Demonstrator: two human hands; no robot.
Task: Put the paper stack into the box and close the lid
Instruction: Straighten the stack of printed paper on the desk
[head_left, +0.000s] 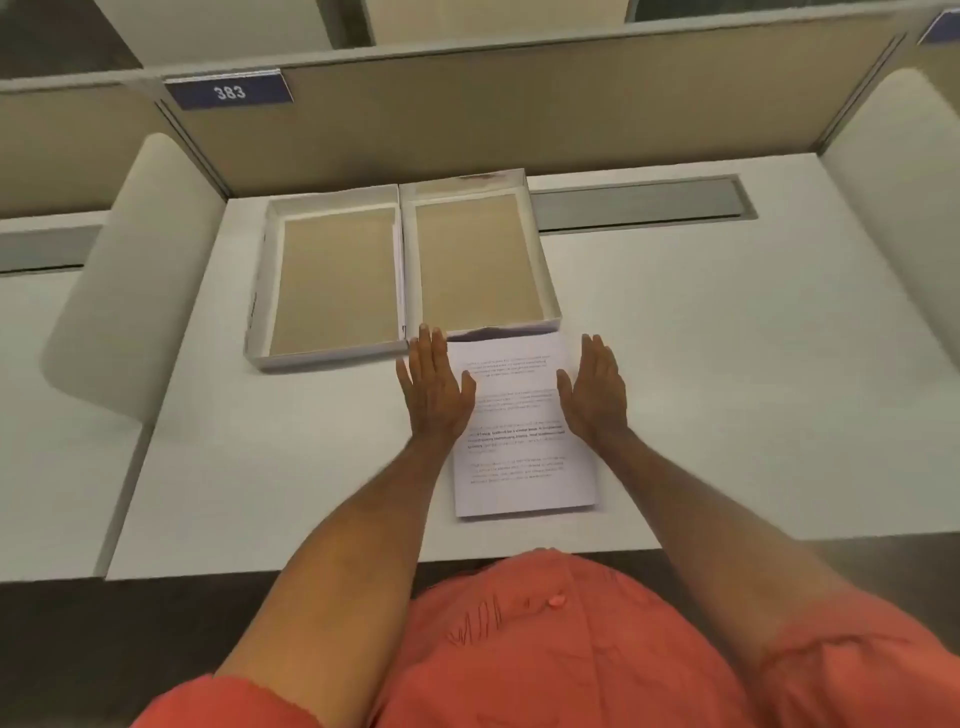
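Slippage is the main risk from here: the paper stack lies flat on the white desk as loose sheets, and if the two hands squeeze its long edges unevenly, or lift before the fingers are under it, I judge the top pages could fan out, buckle in the middle or slide off. A second risk sits just beyond the fingertips, where the far edge of the stack reaches the near wall of the box; pushed forward instead of lifted, the sheets would likely jam against or ride up that wall. The lid lies open beside the box, ahead and outward of the left fingertips, its rim against the box's, so a wide sweep of that hand could knock it askew. The left hand is flat and open, fingers straight and close together, thumb spread, resting at the stack's left edge, with the fingertips almost at the corner where box and lid meet. The right hand mirrors it at the right edge, likewise open, fingers extended and together, thumb angled inward over the page. Neither grips anything; whether the palms press on the paper or only hover beside it cannot be told. Both box and lid show bare brown floors.
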